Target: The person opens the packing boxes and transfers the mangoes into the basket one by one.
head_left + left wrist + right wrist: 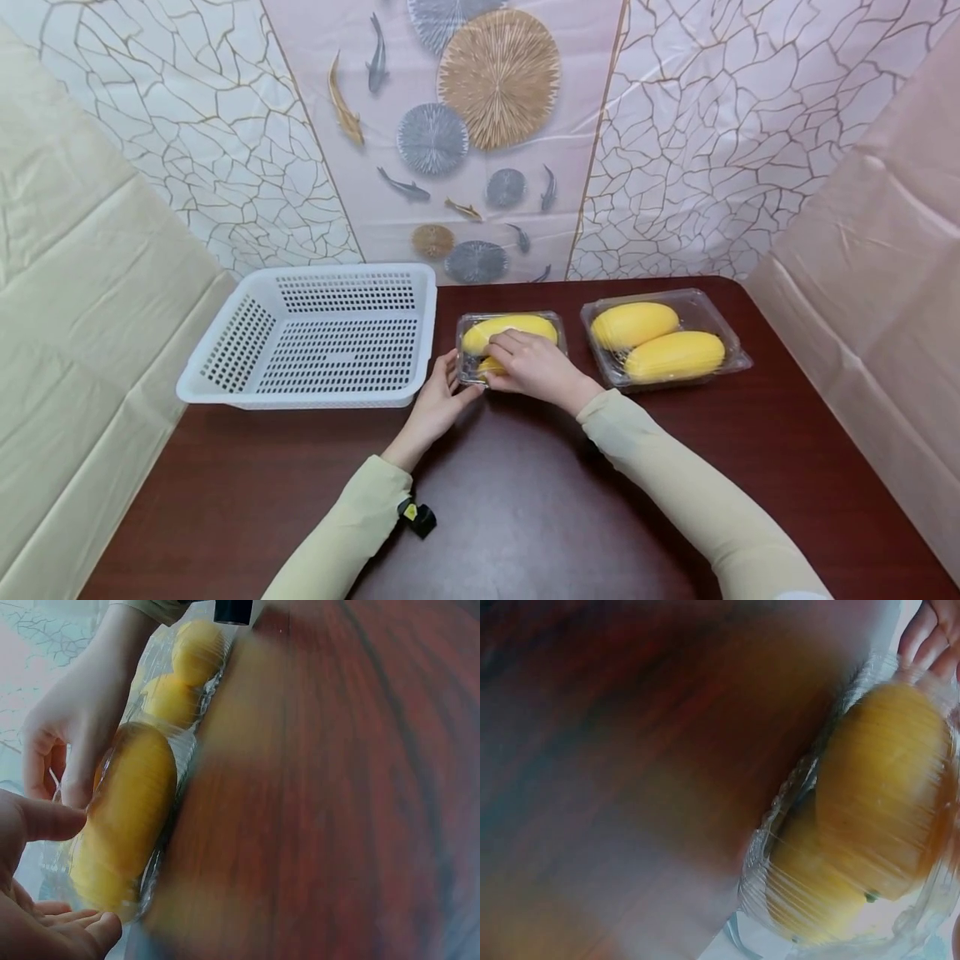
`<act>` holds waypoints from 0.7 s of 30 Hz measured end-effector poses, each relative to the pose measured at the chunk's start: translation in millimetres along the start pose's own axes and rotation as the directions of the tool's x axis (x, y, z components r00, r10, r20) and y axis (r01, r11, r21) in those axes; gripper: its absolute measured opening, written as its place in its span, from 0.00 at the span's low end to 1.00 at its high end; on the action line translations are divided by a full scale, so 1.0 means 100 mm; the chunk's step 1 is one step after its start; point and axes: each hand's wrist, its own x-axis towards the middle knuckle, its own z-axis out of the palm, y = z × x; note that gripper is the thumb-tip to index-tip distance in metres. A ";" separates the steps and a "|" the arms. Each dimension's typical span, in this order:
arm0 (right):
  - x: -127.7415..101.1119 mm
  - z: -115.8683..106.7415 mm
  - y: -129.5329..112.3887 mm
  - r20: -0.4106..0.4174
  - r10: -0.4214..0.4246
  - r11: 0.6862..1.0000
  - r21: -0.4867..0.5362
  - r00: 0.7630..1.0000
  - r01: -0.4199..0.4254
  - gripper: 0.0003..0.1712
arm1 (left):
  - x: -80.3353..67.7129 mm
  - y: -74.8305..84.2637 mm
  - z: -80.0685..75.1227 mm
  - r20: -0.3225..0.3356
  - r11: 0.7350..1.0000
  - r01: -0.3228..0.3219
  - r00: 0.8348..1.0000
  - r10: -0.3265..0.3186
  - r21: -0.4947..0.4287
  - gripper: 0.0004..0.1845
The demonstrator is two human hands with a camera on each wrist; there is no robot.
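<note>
While both hands work at one small clear clamshell pack [512, 346] on the table [525, 500], the step in hand reads as taking hold of that pack at its near left corner.

Right hand [532, 367]: laid over the pack's near half, fingers curled down on the lid, gripping it.
Left hand [438, 404]: at the pack's left end, fingers straight and relaxed, touching or just beside the edge; it holds nothing.
Pack contents: two yellow oblong fruits, the far one [510, 329] plain, the near one mostly hidden under the right hand.
Position: pack stands on the table, just right of the white slotted basket [315, 333] and left of a larger clear pack [663, 337] with two more yellow fruits.

Judgement on the next move: a firm two-sided hold is wanted, since the thin plastic would likely flex and slip under a one-handed lift.

Views compared: the head view alone shows the basket, the second pack and both sleeves. The left wrist view shows the fruit [124, 825] pressed against the ribbed plastic, with the left thumb [45, 819] close by it. The right wrist view shows the pack's crimped rim [780, 825] and left fingertips [930, 637] at its far end; table blurred.
</note>
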 end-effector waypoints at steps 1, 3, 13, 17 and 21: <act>0.00 0.00 0.00 -0.003 0.003 1.000 -0.006 1.000 -0.003 0.16 | 0.00 0.00 0.00 -0.005 1.000 -0.004 1.000 0.004 0.008 0.42; 0.01 -0.01 -0.01 -0.005 0.006 1.000 -0.015 1.000 -0.006 0.16 | 0.01 0.00 0.01 -0.011 1.000 -0.001 1.000 0.002 0.019 0.41; 0.00 0.00 0.00 -0.044 -0.089 0.992 -0.091 0.995 0.084 0.18 | -0.01 0.06 0.00 -0.007 1.000 0.001 1.000 -0.001 0.000 0.39; 0.00 0.02 0.01 -0.082 -0.118 0.987 -0.117 0.990 0.108 0.19 | 0.02 0.01 0.01 -0.010 1.000 -0.001 1.000 0.001 -0.013 0.40; -0.01 0.05 0.00 -0.103 -0.128 0.985 -0.127 0.986 0.115 0.19 | 0.02 0.01 0.01 -0.002 1.000 -0.006 1.000 0.006 -0.023 0.40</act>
